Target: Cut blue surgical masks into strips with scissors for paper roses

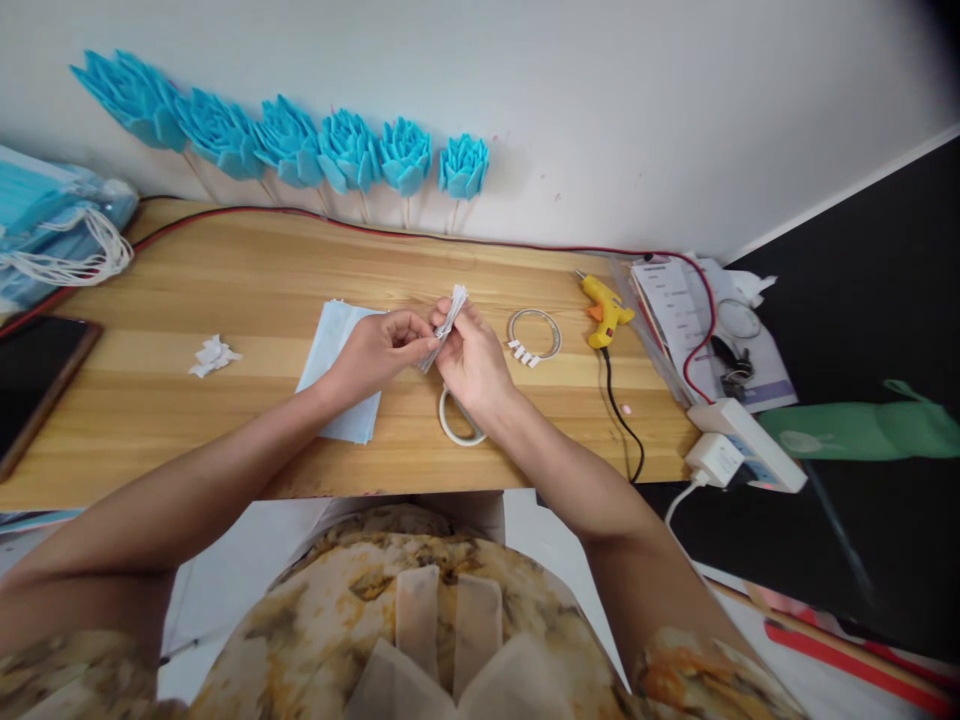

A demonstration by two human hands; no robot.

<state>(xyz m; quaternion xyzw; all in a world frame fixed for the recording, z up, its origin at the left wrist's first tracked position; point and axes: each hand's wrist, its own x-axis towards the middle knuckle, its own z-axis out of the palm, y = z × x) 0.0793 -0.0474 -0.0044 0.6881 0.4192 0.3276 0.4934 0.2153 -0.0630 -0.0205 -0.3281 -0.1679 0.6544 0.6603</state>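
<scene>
A bundle of thin white strips (454,305) stands up at a slant between my hands, above the middle of the wooden table. My right hand (478,362) is closed around it. The fingertips of my left hand (382,345) pinch at the bundle's lower part; fingers hide the exact grip. Beneath my left hand and wrist lies a stack of light blue sheets (330,345). Partly covered by my right wrist is a white roll of tape (456,425). Farther right sits a thin tape ring (555,335), with several small white pieces (523,352) along its near edge.
Blue flowers on sticks (349,150) lean against the wall. A yellow glue gun (604,312) with a black cord lies right, near papers (667,300) and a power strip (750,450). At left are white scraps (214,355), a dark-screened device (41,375) and bagged blue masks (60,215).
</scene>
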